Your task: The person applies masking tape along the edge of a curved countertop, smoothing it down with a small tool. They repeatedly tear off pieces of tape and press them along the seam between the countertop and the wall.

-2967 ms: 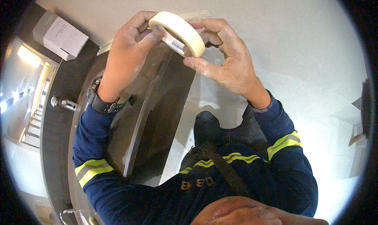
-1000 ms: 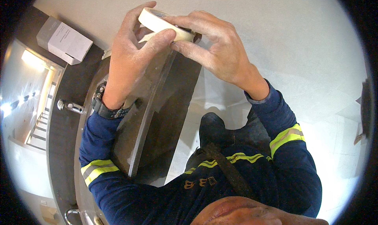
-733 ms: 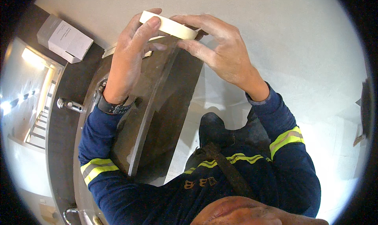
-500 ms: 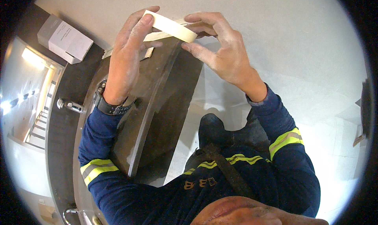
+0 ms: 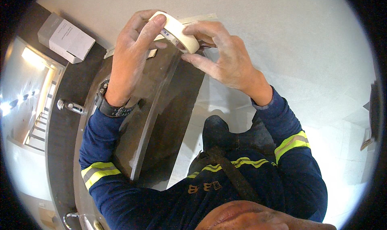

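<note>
My left hand [image 5: 133,61] holds the left end of a cream roll of tape [image 5: 177,30], its thumb pressed on the band's outer face and its fingers partly hidden behind. On the roll's right, my right hand [image 5: 227,63] curls its fingers over the band, thumb below near its lower end. The tilted roll shows part of its printed inner core. Behind it, pale strips [image 5: 201,18] run along the junction of the wall and the dark stone counter [image 5: 153,89].
A white-and-grey carton [image 5: 70,42] lies at upper left on the dark backsplash [image 5: 64,129]. Left of that are a chrome tap [image 5: 70,106] and a mirror [image 5: 16,121] reflecting a light. A pale wall [image 5: 290,36] fills the upper right. My legs [image 5: 217,127] show below.
Since half a second ago the roll has turned, baring more of its inner core. My right fingers have moved left and down onto the band; the left hand has barely moved.
</note>
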Demonstrator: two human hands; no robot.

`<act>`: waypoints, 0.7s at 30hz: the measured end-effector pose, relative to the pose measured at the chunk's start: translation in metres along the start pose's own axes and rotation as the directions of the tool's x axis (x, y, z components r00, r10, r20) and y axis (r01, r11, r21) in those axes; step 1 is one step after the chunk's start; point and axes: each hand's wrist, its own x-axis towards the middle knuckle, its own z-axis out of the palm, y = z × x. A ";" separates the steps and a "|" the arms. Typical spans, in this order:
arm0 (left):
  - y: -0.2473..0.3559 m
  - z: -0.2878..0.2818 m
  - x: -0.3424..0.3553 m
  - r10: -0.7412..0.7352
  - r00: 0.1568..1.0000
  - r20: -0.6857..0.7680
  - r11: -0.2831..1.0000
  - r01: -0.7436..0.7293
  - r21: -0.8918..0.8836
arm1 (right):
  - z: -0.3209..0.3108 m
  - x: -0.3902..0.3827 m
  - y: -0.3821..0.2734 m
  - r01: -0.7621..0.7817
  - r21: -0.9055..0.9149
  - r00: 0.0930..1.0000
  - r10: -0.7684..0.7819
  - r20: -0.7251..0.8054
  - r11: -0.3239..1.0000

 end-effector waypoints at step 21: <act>-0.006 0.011 -0.014 0.220 0.916 0.337 0.886 -0.332 0.323 | -0.034 0.007 0.024 -0.093 -0.006 0.996 0.093 -0.017 0.996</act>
